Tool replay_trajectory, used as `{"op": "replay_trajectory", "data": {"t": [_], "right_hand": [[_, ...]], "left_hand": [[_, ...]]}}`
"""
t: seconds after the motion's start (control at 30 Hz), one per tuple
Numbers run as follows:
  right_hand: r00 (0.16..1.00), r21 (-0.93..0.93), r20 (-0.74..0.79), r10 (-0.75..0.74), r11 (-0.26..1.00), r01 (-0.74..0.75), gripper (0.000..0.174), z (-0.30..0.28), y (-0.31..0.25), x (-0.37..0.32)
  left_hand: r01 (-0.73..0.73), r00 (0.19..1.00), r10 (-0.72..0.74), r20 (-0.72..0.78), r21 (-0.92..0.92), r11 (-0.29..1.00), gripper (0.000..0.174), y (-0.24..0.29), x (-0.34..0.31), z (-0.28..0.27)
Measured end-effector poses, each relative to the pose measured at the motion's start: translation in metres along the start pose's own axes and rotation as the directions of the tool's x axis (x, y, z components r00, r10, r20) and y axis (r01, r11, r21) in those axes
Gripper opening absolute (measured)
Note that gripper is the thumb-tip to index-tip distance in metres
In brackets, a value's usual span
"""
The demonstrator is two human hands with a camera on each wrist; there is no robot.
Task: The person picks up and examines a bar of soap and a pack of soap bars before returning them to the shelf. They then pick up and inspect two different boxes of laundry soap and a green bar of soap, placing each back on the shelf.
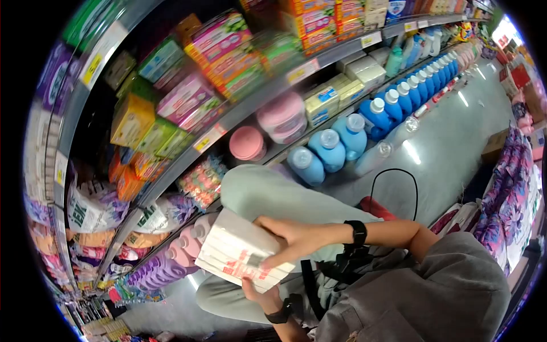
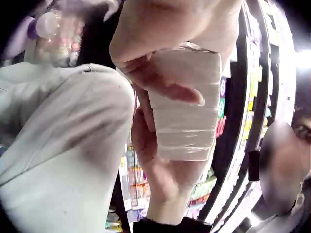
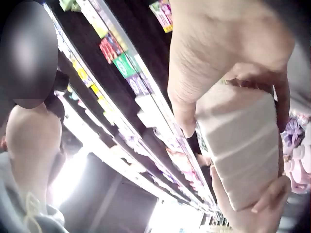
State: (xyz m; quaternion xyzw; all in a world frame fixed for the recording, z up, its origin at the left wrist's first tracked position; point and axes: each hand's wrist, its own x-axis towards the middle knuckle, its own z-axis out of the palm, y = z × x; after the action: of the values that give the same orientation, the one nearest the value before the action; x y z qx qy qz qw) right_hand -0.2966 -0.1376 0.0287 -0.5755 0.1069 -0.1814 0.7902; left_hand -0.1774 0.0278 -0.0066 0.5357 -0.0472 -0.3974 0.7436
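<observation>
A white wrapped pack with layered sides and red print (image 1: 231, 248) is held over the lap in the head view. From the upper right side, the right hand (image 1: 293, 236) grips it, thumb across the printed face. The left hand (image 1: 262, 293) pinches its lower edge. In the left wrist view the left hand (image 2: 180, 29) spans one end of the pack (image 2: 187, 121), a finger along its face, and the right hand (image 2: 163, 167) is at the other end. In the right wrist view the right hand (image 3: 231, 53) straddles the pack (image 3: 243, 145); left fingers (image 3: 272, 196) touch its lower end.
Shelves hold boxed goods (image 1: 219, 48), pink tubs (image 1: 282, 117) and a row of blue bottles (image 1: 327, 149). Purple bottles (image 1: 151, 271) stand below left. The bent knees (image 1: 256, 188) are close to the lower shelf. Patterned bags (image 1: 507, 176) are across the aisle.
</observation>
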Motion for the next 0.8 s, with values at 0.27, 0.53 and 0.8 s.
{"op": "replay_trajectory", "data": {"t": [0.27,0.53,0.8], "right_hand": [[0.911,0.662,-0.285,0.298,0.749,-0.038,0.054,-0.081,-0.013,-0.108],[0.575,0.553,-0.766,0.287,0.750,0.363,0.045,-0.191,0.003,-0.159],[0.486,0.521,-0.824,0.290,0.725,0.451,0.042,-0.450,0.034,-0.142]], "left_hand": [[0.070,0.783,-0.350,0.514,0.487,0.871,0.070,0.033,-0.026,0.130],[-0.149,0.492,-0.519,0.699,0.655,0.741,0.032,0.025,-0.003,0.166],[-0.114,0.712,-0.392,0.583,0.646,0.755,0.024,0.020,0.006,0.140]]}}
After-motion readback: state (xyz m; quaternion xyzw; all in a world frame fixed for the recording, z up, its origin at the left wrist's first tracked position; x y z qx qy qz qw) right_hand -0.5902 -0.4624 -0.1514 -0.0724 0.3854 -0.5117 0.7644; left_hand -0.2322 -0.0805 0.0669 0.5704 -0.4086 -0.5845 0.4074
